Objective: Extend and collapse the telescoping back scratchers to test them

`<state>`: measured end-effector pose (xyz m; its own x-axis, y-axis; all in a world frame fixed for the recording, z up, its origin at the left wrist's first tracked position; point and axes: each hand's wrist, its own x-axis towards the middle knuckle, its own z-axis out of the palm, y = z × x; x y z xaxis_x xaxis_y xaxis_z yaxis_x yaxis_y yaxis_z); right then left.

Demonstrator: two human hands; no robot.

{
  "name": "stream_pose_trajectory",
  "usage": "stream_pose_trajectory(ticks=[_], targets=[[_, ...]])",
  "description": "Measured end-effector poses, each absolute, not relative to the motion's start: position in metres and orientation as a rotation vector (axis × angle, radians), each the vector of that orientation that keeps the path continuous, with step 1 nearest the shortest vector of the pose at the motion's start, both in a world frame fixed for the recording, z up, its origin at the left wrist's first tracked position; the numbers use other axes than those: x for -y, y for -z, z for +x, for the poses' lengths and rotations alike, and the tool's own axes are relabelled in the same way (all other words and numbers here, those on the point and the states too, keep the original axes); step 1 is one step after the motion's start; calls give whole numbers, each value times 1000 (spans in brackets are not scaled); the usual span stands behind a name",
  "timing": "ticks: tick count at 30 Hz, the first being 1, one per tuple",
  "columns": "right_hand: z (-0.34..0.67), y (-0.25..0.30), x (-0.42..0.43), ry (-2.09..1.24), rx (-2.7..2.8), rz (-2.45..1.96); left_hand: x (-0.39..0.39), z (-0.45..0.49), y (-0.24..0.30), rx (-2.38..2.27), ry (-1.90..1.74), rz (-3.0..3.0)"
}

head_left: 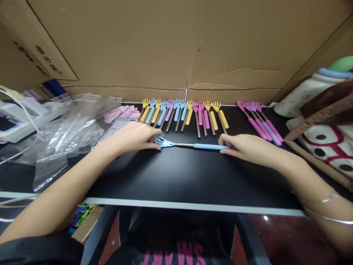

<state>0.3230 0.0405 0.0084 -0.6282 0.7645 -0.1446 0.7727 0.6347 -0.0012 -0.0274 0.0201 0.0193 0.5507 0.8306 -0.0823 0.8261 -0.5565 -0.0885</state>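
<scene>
A light blue back scratcher (209,146) with a metal rod lies level across the black tabletop, held between my two hands. My left hand (140,136) pinches its claw end with thumb and fingers. Around the far end of its blue handle, the fingers of my right hand (238,145) are closed. Behind it, a row of back scratchers (176,114) in yellow, blue, purple and pink lies with the claws toward the cardboard. Farther right is a smaller group of pink and purple back scratchers (260,125).
Clear plastic bags (74,121), a phone (118,127) and pink printed packets (121,113) lie at left. A cardboard wall (165,48) closes off the back. On the right are a white bottle (300,92) and a patterned bag (325,140). A box of colourful items (85,219) sits below the table.
</scene>
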Motion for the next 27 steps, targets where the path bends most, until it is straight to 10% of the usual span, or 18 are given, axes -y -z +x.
stream_pose_trajectory(ticks=[27], targets=[[315, -16, -36, 146, -2668, 1329, -18, -25, -22, 1476, -195, -2735]])
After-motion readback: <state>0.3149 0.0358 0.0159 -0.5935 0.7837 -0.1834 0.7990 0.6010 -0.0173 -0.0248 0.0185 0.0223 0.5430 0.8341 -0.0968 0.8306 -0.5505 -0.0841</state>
